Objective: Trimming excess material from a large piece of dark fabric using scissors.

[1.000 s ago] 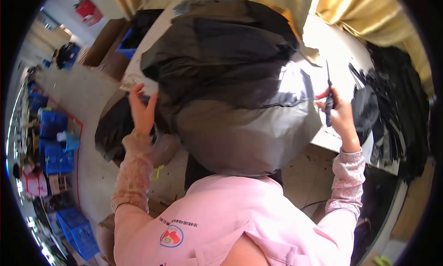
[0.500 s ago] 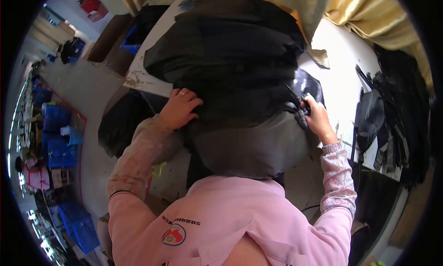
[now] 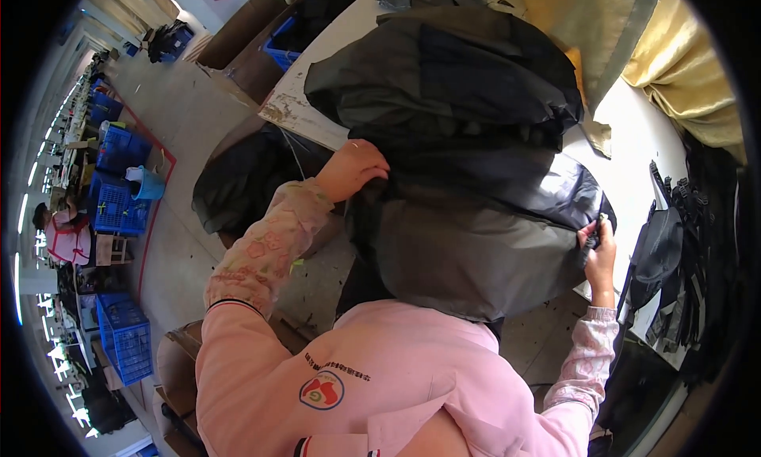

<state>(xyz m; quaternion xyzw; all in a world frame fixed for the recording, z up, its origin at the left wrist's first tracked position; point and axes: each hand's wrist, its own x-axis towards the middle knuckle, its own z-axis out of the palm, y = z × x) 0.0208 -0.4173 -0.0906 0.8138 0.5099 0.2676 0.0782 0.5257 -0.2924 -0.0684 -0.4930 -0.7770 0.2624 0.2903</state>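
Observation:
A large sheet of thin black fabric [image 3: 483,255] drapes off the near edge of the white table and over my lap. At its left edge my left hand [image 3: 353,170] has its fingers curled onto the cloth. On the right, my right hand [image 3: 600,251] pinches the gathered dark edge; a small dark thing with a pale tip shows at the fingers, too small to name. Beyond, more crumpled black fabric [image 3: 444,68] is heaped on the table [image 3: 305,112]. Its folds hide the tabletop's middle.
Black straps and dark pieces [image 3: 674,243] lie on the table's right side. Gold curtains [image 3: 682,49] hang behind. A dark fabric bundle [image 3: 246,179] sits at lower left of the table. Blue crates [image 3: 123,199] line the floor at far left, and a cardboard box [image 3: 230,53] stands behind.
My right hand has moved right and nearer to me along the cloth's edge. The near black fabric is spread wider and shines on the right. The view has shifted left.

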